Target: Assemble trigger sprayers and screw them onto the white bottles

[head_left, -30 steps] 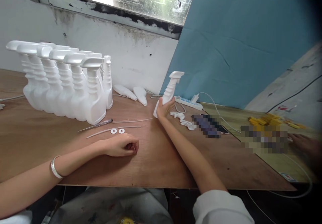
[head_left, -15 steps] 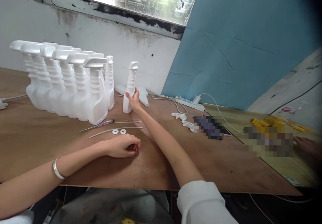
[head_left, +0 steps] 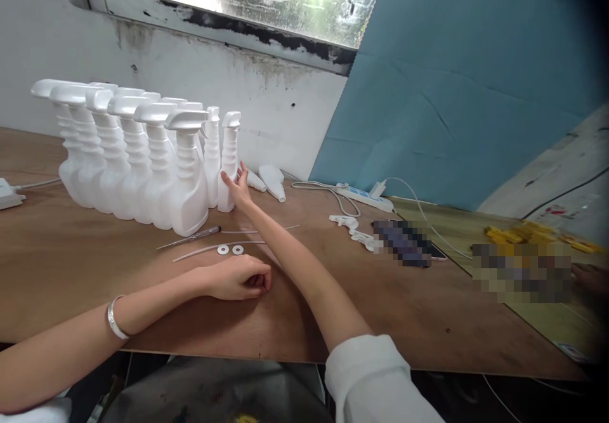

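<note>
Spray bottle [head_left: 229,155]: upright near desk's [head_left: 404,321] back edge, just beside the bottle row [head_left: 157,156].
Right hand [head_left: 238,191]: wrapped around this bottle.
Left hand [head_left: 242,277]: curled, near front edge.
Open room: from right forearm [head_left: 307,277] toward front right corner.

Left of the right hand [head_left: 240,191], spray bottles [head_left: 159,175] — before its grip, a screwdriver [head_left: 193,238], tubes [head_left: 200,252] and washers [head_left: 219,251]; right of it, trigger parts [head_left: 344,222] — a power strip [head_left: 361,197] behind.

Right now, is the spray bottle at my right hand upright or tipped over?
Upright: the spray bottle at your right hand has its spray head on top and base downward, like the bottle row beside it.
</note>
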`<act>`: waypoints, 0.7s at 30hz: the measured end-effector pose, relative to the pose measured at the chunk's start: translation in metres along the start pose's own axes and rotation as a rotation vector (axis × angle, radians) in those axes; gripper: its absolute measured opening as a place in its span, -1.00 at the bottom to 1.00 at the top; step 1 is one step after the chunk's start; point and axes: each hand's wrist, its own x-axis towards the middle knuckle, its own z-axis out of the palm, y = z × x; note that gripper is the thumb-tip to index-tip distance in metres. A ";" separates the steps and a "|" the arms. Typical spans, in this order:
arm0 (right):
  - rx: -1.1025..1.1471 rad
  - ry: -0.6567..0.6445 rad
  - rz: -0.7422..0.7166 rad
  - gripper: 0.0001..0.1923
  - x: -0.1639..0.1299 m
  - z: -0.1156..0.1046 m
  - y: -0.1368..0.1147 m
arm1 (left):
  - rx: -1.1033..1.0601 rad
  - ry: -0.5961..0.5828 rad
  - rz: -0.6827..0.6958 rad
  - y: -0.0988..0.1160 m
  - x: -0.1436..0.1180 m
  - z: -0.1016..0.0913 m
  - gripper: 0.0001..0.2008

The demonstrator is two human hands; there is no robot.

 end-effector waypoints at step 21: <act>-1.305 -0.214 -0.311 -0.56 -0.145 -0.169 -0.032 | -0.010 0.014 0.008 -0.001 0.000 0.000 -0.91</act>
